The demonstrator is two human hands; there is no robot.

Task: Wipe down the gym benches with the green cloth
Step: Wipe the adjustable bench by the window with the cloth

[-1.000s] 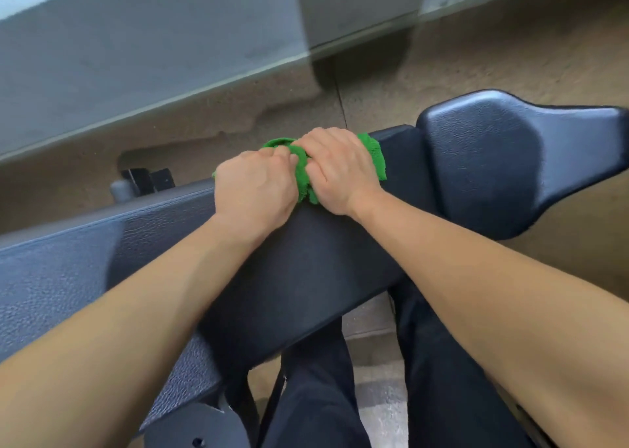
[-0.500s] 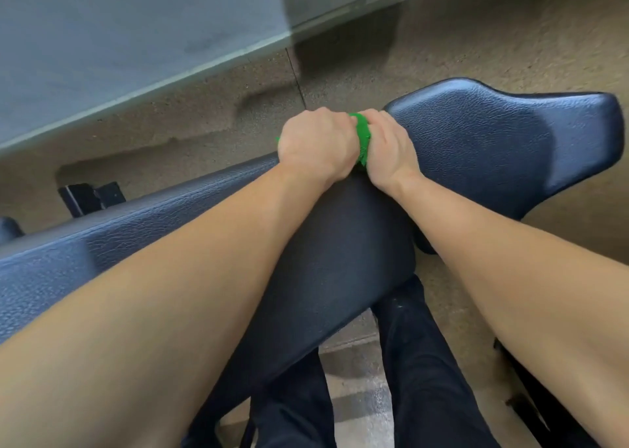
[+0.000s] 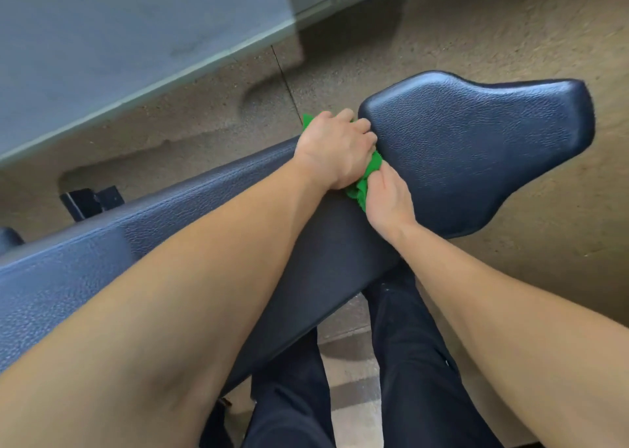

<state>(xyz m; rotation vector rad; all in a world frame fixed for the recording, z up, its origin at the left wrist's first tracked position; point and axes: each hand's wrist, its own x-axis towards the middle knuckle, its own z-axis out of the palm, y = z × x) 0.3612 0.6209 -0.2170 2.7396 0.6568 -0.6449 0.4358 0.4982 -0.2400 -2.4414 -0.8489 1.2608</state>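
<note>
A dark blue padded gym bench runs from the lower left to the centre, its long back pad [image 3: 177,206] ending beside a separate seat pad [image 3: 476,148] at the right. The green cloth [image 3: 366,182] is bunched in the gap where the two pads meet. My left hand [image 3: 335,148] presses on the cloth from above, fingers curled against the seat pad's edge. My right hand [image 3: 386,195] grips the cloth's near part. Most of the cloth is hidden under both hands.
A grey wall with a pale baseboard [image 3: 146,90] runs along the upper left. Brown speckled floor [image 3: 476,32] surrounds the bench. A black bench foot [image 3: 90,201] sticks out behind the back pad. My dark-trousered legs [image 3: 408,362] stand beside the bench.
Both hands have slid the cloth rightward along the back pad to the gap at the seat pad. My right hand now sits nearer me, below the left.
</note>
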